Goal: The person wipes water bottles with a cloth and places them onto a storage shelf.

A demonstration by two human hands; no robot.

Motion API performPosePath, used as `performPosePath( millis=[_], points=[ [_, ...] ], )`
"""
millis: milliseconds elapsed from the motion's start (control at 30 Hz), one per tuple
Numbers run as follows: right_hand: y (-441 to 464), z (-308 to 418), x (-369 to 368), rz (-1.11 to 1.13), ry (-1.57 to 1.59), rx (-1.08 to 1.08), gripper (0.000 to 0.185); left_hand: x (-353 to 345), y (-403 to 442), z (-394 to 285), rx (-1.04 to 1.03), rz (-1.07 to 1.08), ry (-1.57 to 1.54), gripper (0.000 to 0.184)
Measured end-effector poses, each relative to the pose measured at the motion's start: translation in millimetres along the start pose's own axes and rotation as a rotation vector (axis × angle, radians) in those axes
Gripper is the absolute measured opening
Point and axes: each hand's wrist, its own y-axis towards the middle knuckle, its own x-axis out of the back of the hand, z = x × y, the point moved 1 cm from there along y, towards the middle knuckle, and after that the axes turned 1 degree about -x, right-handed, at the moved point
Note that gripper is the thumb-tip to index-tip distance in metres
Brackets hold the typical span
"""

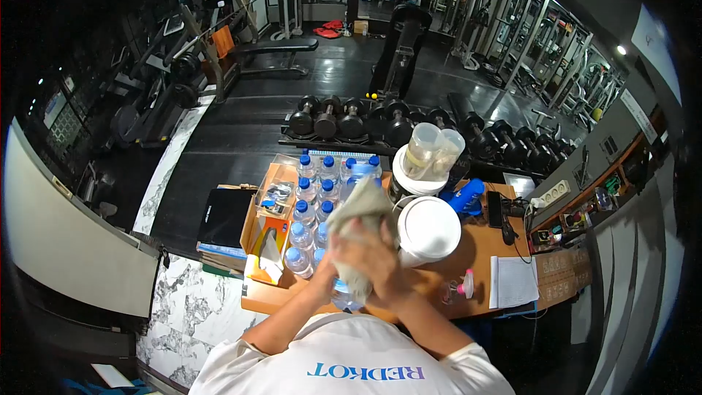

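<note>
Evidently work for both hands: a greyish-beige, soft fabric cloth [360, 206] bunched between left hand [336, 249] and right hand [376, 256], raised above the near side of a flat, orange-brown, wood-look worktop [431, 294]. Right fingers curled and pressed against the fabric, softened by blur; left fingers largely hidden, exact hold impossible to tell. Equally impossible to tell: any object inside the folds.

For good handling, best to gather loose corners into the palms, press evenly and turn to a fresh fold now and then. Better to work a little back from the clear, rounded plastic bottles with blue screw caps [300, 236], in rows close beside the cloth; thin-walled in look and probably quick to topple at a brush from a trailing edge. Mind also the round white plastic tub with a flat lid [430, 228], near the right hand: broad, smooth, likely steadier.

Farther out, mixed surfaces: a flat white paper pad [514, 281] to the right, a small clear-and-pink bottle [465, 285] between tub and pad, and left of the bottles a yellow-and-orange tissue box [281, 236] with a soft white sheet poking out.
</note>
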Motion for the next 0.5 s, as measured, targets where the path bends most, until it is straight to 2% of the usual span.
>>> performPosePath(
  millis=[33, 67, 100, 133, 167, 233, 267, 333, 400, 433, 467, 500],
  points=[
    [-1.9, 5.0, -1.1, -0.004, 0.207, -0.045, 0.035, 5.2, 0.7, -10.7, 0.172, -0.075, -0.194, 0.071],
    [-5.0, 10.2, -2.2, -0.007, 0.417, -0.093, 0.031, 4.3, -1.0, -21.4, 0.172, -0.076, -0.192, 0.071],
    [-13.3, 10.2, -3.2, -0.005, 0.42, -0.09, 0.031, -0.6, -3.9, -33.7, 0.12, -0.034, -0.067, 0.071],
    [-27.0, 2.7, -3.4, -0.074, 0.677, -0.321, 0.029, -8.4, -8.4, -45.1, 0.069, 0.005, 0.056, 0.071],
    [-41.9, -6.9, -4.9, -0.141, 0.932, -0.559, 0.029, -23.3, -14.2, -54.1, 0.018, -0.06, 0.017, 0.074],
    [-77.3, -45.3, -20.3, -0.248, 0.764, -0.921, 0.029, -18.2, -15.0, -58.4, 0.015, 0.01, 0.028, 0.076],
    [-72.2, -50.4, -19.3, -0.462, 0.772, -1.066, 0.029, -19.0, -13.6, -61.5, 0.01, 0.09, 0.042, 0.078],
    [-50.7, -51.9, -5.2, -0.909, 1.06, -1.194, 0.026, -23.0, -16.8, -59.6, -0.027, 0.094, 0.097, 0.081],
    [-26.1, -47.4, 20.8, -0.792, 1.04, -0.924, 0.028, -22.8, -18.5, -45.5, 0.014, -0.072, 0.297, 0.084],
    [-32.3, -52.1, 13.7, -0.757, 0.949, -0.946, 0.028, -52.1, -24.7, -56.5, -0.016, -0.042, 0.313, 0.086],
    [-16.6, -36.3, 22.7, -0.599, 0.723, -0.832, 0.024, -49.1, -21.5, -44.7, -0.019, -0.033, 0.31, 0.086],
    [-8.0, -26.2, 17.0, -0.538, 0.658, -0.719, 0.021, -41.4, -20.1, -28.7, -0.087, -0.023, 0.438, 0.085]
  ],
)
